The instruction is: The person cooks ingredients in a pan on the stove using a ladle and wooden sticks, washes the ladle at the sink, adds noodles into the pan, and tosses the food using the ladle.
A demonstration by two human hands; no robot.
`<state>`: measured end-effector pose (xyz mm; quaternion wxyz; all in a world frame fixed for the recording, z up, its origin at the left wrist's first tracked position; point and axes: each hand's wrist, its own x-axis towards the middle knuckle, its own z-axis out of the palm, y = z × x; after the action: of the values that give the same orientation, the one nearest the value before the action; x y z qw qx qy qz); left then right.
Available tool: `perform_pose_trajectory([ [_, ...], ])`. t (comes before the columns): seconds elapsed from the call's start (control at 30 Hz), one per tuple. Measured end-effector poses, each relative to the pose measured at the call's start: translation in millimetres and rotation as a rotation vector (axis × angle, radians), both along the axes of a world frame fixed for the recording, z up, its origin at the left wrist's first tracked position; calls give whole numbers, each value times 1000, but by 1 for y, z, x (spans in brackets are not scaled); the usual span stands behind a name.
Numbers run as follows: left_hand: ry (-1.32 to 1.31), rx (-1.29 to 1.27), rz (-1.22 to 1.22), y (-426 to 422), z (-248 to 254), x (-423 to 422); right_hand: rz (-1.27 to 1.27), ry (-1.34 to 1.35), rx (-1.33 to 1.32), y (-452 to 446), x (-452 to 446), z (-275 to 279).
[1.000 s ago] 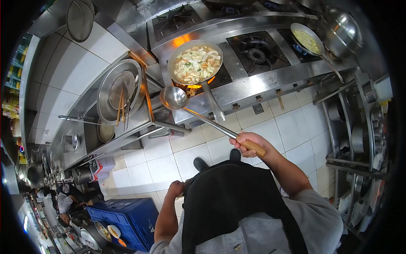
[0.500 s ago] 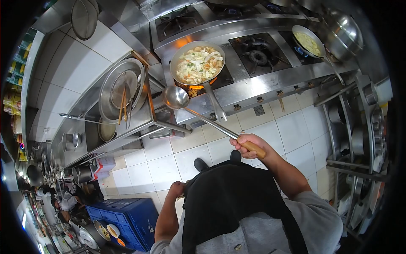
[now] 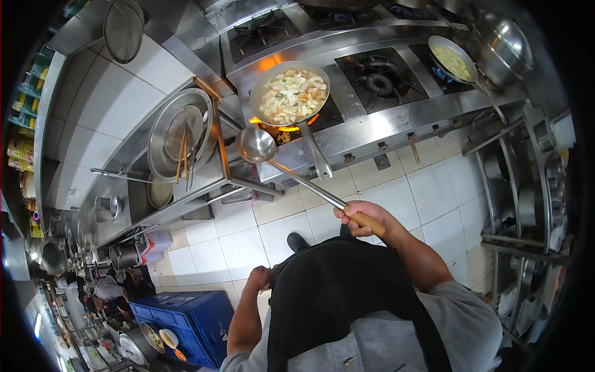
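My right hand (image 3: 359, 218) is wrapped round the wooden grip of a long-handled ladle (image 3: 256, 146). The ladle's steel bowl hangs in front of the stove edge, just below and left of a frying pan (image 3: 253, 102). Chopped vegetables (image 3: 291, 96) in a pale sauce fill this pan, which sits over orange flames with its metal handle pointing towards me. At my waist, beside the black apron (image 3: 347, 279), my left hand (image 3: 261, 277) is closed. Its fingertips are partly hidden, and what they hold cannot be made out.
A second pan (image 3: 451, 61) with pale food stands over blue flame at the right, beside a bare burner (image 3: 378, 80). On the left counter are a metal basin (image 3: 158, 146) with a strainer and chopsticks. A blue crate (image 3: 186, 325) stands lower left; a rack (image 3: 520, 248) is right.
The ladle and my right hand have shifted slightly to the left. The flames under the near pan show more at its left edge. My left hand stays by the apron.
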<state>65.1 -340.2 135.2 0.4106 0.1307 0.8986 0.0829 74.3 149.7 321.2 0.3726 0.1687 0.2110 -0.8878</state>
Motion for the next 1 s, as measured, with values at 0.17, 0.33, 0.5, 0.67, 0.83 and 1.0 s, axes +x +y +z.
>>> perform_pose_trajectory([
  [0.17, -37, 0, 73, 16, 15, -4, 184, 98, 353, 0, 7, 1],
  [0.33, -45, -7, 163, 18, 14, -6, 519, 333, 717, 23, 25, 3],
  [0.5, -33, 10, 124, -1, -23, -5, 777, 392, 892, 46, 54, 23],
  [0.67, -23, 101, 23, -7, -48, -5, 797, 380, 1191, 47, 98, -27],
  [0.83, -19, 146, -2, 4, -51, -7, 806, 318, 1282, 48, 133, -79],
  [1.0, 21, 128, -207, 10, -46, -10, 808, 459, 1183, 58, 159, -117],
])
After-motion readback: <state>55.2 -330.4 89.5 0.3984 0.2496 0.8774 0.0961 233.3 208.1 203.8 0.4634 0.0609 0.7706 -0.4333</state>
